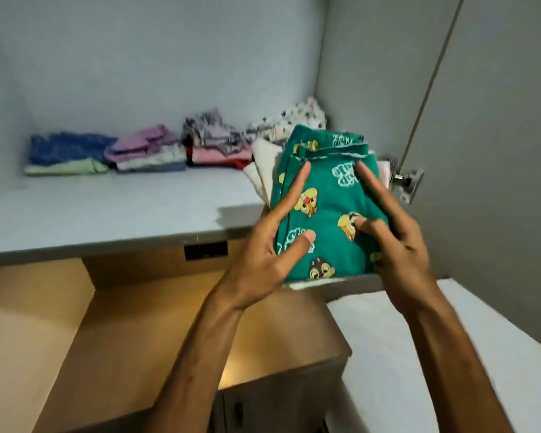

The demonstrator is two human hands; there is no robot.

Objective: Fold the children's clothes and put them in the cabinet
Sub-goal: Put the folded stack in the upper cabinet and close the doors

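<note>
Our left hand point(264, 254) and right hand point(397, 242) clasp a folded green garment point(324, 210) between them at the open cabinet; the left thumb and forefinger lie flat on the printed cloth, the other fingers hidden beneath it; the right hand grips the opposite edge, two fingers spread on top, the rest curled around the side. The garment, printed with cartoon chipmunks and pale lettering, sits on folded white cloth point(263, 170) carried with it, held just above the front edge of the pale cabinet shelf point(107, 207). Farther back on that shelf, four folded piles stand in a row: blue and green point(66, 154), pink point(144, 151), patterned and red point(216, 142), and a spotted white one point(294, 120) in the corner; a metal hinge point(408, 182) shows on the door at right.
</note>
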